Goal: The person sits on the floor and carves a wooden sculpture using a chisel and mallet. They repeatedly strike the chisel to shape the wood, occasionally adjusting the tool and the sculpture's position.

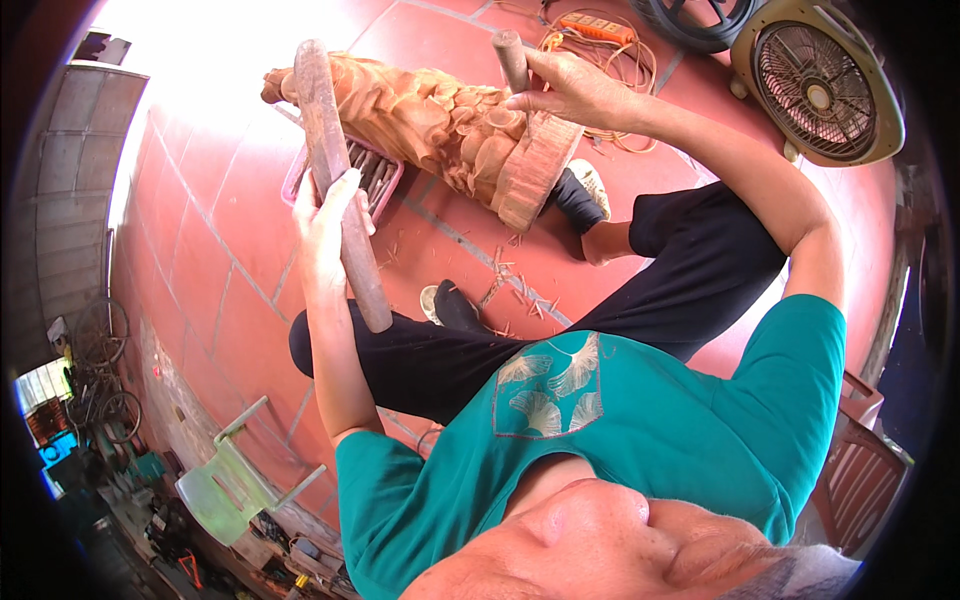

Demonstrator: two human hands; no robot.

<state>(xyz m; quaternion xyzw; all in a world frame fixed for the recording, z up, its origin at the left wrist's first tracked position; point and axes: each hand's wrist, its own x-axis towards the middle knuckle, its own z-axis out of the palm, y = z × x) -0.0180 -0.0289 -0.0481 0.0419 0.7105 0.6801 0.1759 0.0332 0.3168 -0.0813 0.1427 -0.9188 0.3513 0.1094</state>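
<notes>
A wooden carving point(420, 115) with deep swirling relief lies slanted across the floor between my feet, its flat base toward me. In my right hand point(580, 92) is a chisel point(511, 62), pinched by its round wooden handle. Its thin blade points down at the carving near the base; whether the tip touches the wood I cannot tell. My left hand point(330, 215) grips a long flat wooden mallet point(322, 120), raised to the left of the carving. The mallet's near end hangs by my left knee.
Behind my left hand, a pink basket point(292, 180) holds several tools. Wood chips point(520, 295) litter the red tiles. An orange power strip point(598, 27) with coiled cord lies beyond my right hand, beside a box fan point(815, 90) and a wheel point(700, 20). A green chair point(225, 495) stands left.
</notes>
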